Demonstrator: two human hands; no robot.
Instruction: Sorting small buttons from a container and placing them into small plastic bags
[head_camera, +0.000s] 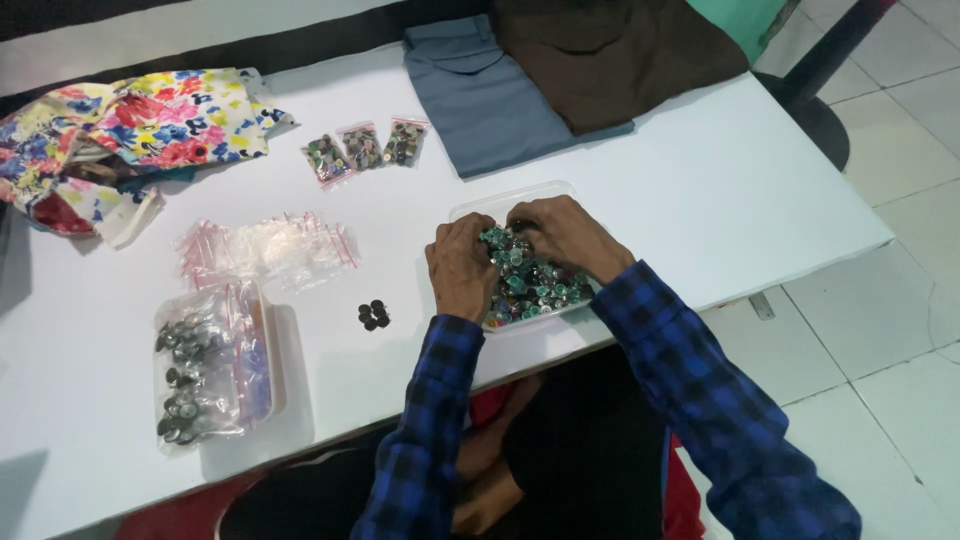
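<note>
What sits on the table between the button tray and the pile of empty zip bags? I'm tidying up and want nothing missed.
In the head view, a small cluster of dark buttons lies on the white table between the clear tray and the empty zip bags.

Table top (700, 190): smooth white laminate, matt. Button tray (556, 190): clear glossy plastic. Buttons (525, 280): shiny, mixed teal and dark (plastic or metal, cannot tell). Empty zip bags (265, 245): thin glossy film. Floral fabric (130, 125), grey trousers (480, 95), brown cloth (620, 60): woven, matt. Shirt sleeve (700, 390): soft checked cloth.
</note>
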